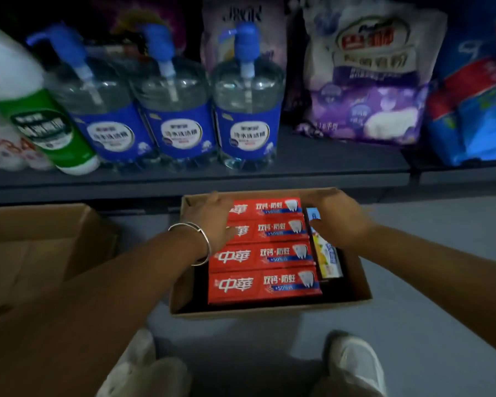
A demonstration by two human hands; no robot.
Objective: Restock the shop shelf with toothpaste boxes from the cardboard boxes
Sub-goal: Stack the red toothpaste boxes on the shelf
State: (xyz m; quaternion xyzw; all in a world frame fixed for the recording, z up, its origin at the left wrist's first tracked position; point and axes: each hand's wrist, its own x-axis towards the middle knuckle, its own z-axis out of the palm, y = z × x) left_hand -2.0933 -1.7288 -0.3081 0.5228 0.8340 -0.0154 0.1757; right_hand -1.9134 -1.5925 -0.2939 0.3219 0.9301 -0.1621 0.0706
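An open cardboard box (364, 282) stands on the floor in front of the shelf (327, 164). Several red toothpaste boxes (267, 285) lie flat in it, side by side. A yellow and blue toothpaste box (327, 256) stands on edge along their right ends. My left hand (209, 222), with a silver bangle on the wrist, covers the left ends of the two far red boxes (269, 219). My right hand (341, 222) curls over their right ends, thumb pointing inward. Both hands press these two boxes between them.
A second cardboard box (40, 239) sits on the floor at the left. The shelf holds three clear pump bottles (246, 110), a green and white bottle (40, 118), a purple bag (370, 81) and a blue and red pack (476, 110). My shoes (352, 365) are below.
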